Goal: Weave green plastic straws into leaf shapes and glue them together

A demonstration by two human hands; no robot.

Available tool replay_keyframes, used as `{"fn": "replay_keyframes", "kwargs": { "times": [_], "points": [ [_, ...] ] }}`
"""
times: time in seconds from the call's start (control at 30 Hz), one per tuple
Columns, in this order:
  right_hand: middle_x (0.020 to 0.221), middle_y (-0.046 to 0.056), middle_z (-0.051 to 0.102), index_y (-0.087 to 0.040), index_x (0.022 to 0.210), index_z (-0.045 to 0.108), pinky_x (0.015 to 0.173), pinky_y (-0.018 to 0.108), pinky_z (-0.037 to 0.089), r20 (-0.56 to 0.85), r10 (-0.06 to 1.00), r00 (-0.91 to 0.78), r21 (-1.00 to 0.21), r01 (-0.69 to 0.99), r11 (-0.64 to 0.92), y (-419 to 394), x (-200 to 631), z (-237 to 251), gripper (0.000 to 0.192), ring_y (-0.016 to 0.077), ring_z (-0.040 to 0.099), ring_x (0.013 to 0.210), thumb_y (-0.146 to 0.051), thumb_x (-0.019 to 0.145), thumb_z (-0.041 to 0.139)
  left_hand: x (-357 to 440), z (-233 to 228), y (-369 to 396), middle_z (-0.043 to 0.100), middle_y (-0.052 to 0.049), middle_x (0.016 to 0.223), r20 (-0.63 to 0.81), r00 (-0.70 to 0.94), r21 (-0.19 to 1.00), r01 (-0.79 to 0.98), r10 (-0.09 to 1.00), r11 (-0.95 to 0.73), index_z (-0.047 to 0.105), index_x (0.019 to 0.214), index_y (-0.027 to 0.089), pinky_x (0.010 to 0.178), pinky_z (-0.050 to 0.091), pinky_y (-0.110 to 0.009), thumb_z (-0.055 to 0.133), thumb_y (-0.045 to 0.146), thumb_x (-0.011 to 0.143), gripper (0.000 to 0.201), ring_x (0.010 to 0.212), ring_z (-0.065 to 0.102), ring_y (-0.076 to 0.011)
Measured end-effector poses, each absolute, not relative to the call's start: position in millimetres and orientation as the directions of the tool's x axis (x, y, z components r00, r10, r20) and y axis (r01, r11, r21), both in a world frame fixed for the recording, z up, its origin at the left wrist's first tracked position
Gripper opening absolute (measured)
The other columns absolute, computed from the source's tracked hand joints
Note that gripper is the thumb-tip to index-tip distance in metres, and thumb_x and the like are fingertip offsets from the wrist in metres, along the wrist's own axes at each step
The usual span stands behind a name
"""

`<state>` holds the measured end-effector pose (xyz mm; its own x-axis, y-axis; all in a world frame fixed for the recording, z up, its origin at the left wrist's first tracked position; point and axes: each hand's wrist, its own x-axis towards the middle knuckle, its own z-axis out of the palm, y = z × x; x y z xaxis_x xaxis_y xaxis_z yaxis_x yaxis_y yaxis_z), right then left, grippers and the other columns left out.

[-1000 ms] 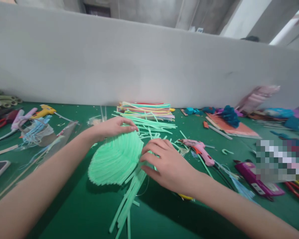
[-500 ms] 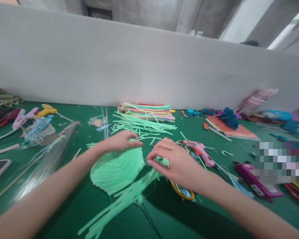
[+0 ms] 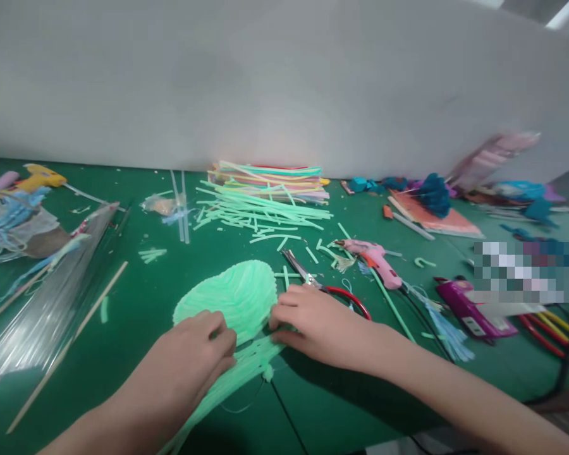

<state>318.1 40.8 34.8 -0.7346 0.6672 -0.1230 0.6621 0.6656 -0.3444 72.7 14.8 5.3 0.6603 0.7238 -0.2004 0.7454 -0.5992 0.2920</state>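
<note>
A light green fan-shaped piece (image 3: 239,296) made of glued foam strips lies on the green table (image 3: 137,297), its loose stems trailing toward me. My left hand (image 3: 194,354) presses on its near edge and on the stems. My right hand (image 3: 315,322) rests at its right edge, fingertips on the strips where the fan narrows. Red-handled scissors (image 3: 322,287) lie just beyond my right hand. Neither hand lifts anything.
Cut green strips (image 3: 260,218) and a stack of coloured foam sheets (image 3: 270,180) lie behind. A pink glue gun (image 3: 377,259) sits right, a yellow one (image 3: 38,178) far left. Clear wrapped sticks (image 3: 52,297) lie left. A grey partition wall (image 3: 284,82) closes the back.
My left hand moved from the fan's far top edge to its near edge. My right hand lowered onto the fan's right side. The view tilted down, and the scissors came into view.
</note>
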Motion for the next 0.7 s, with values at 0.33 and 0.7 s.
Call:
{"fn": "replay_keyframes", "kwargs": {
  "times": [0.33, 0.7],
  "points": [
    [0.081, 0.006, 0.061, -0.015, 0.089, 0.059, 0.071, 0.033, 0.04, -0.154, 0.636, -0.756, -0.2, 0.655, 0.729, 35, 311, 38, 0.01, 0.0195, 0.054, 0.079, -0.017, 0.093, 0.05, 79, -11, 7, 0.058, -0.006, 0.069, 0.047, 0.726, -0.076, 0.687, 0.686, -0.722, 0.059, 0.075, 0.02, 0.055, 0.038, -0.036, 0.044, 0.01, 0.087, 0.022, 0.061, 0.053, -0.0228],
    [0.077, 0.005, 0.059, -0.014, 0.085, 0.06, 0.07, 0.035, 0.032, 0.039, 0.564, -0.825, 0.081, 0.565, 0.821, 29, 293, 39, 0.01, 0.0222, 0.052, 0.079, -0.011, 0.091, 0.052, 92, 14, 23, 0.065, 0.004, 0.076, -0.026, 0.547, 0.717, 0.593, 0.837, -0.365, 0.059, 0.083, 0.023, 0.063, 0.043, -0.026, 0.048, 0.033, 0.095, 0.019, 0.07, 0.059, -0.0141]
  ]
}}
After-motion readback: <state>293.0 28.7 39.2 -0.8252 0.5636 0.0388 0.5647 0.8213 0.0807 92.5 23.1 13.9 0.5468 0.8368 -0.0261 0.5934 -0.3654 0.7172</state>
